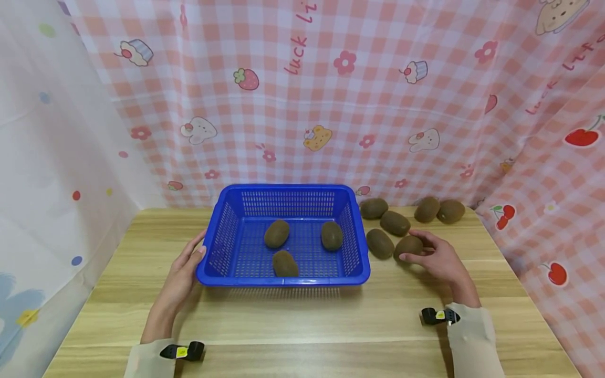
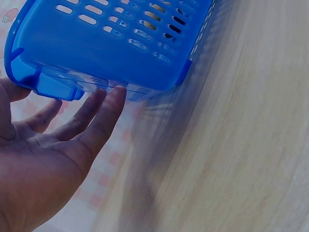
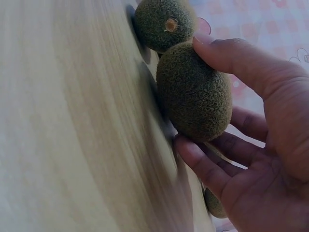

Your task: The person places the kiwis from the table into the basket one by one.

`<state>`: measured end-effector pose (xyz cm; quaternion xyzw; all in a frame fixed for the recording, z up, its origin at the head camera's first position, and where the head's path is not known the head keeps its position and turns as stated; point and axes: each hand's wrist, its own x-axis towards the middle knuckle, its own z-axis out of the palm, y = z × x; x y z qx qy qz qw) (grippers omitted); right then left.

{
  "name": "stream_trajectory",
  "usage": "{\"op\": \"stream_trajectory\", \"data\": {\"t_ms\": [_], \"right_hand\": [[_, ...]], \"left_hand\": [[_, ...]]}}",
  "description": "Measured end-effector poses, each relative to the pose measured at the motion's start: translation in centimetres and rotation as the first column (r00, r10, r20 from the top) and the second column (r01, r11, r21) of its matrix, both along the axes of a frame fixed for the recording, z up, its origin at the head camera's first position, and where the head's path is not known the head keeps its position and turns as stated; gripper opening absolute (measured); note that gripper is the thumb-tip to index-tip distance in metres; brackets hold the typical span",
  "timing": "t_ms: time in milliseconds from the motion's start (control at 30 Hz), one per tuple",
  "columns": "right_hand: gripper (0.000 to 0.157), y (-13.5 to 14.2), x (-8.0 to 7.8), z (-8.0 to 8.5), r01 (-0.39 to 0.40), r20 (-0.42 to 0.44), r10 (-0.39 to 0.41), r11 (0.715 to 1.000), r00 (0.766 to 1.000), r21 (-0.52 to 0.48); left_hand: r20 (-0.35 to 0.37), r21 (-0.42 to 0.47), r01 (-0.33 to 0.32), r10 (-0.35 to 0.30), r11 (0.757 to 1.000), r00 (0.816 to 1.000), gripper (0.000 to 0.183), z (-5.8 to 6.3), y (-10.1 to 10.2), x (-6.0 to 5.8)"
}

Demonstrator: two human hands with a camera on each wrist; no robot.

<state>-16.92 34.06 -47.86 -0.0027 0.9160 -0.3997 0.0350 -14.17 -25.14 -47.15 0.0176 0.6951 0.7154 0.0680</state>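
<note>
A blue plastic basket (image 1: 283, 281) with slotted walls stands on the table, three brown kiwis lying apart inside, one of them the kiwi (image 1: 277, 233). At its left end is my left hand (image 1: 181, 270). The thumb lies at the rim and the extended fingers (image 2: 113, 99) touch the outer side wall. My right hand (image 1: 437, 260) holds a fuzzy kiwi (image 3: 193, 92) to the right of the basket, thumb on one side and fingers on the other. Another kiwi (image 1: 380, 243) lies just left of it, close by the basket.
Behind the held fruit, more kiwis lie on the wooden table (image 1: 293, 331), including a kiwi (image 1: 395, 223) near the basket and a pair with the kiwi (image 1: 451, 211) at the back right. A checked curtain (image 1: 283, 105) hangs along the back edge.
</note>
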Motion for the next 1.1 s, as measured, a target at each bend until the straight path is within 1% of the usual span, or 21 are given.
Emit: {"op": "stream_trajectory", "data": {"t_ms": [233,400,600,833,1100], "right_hand": [[0.079,-0.1,0.2,0.4,0.001,-0.002,-0.001,1.000,1.000,-0.007],[0.080,-0.2,0.4,0.8,0.008,0.014,-0.007,1.000,1.000,-0.014],[0.079,-0.5,0.3,1.3,0.005,0.023,-0.004,0.999,1.000,-0.034],[0.074,-0.9,0.1,1.9,-0.008,-0.024,0.005,0.994,1.000,-0.110],[0.072,-2.1,0.2,2.7,-0.008,-0.078,-0.006,0.983,0.997,-0.181]], "left_hand": [[0.003,0.003,0.003,-0.003,1.000,1.000,0.058,0.0,0.0,-0.1],[-0.002,0.028,-0.003,0.003,1.000,1.000,0.058,0.0,0.2,-0.1],[0.003,0.025,-0.003,0.003,1.000,1.000,0.058,0.0,0.1,-0.1],[0.002,0.027,0.001,-0.001,1.000,1.000,0.058,0.0,0.1,-0.1],[-0.003,0.034,0.000,0.000,0.999,1.000,0.058,0.0,0.1,0.0]]}}
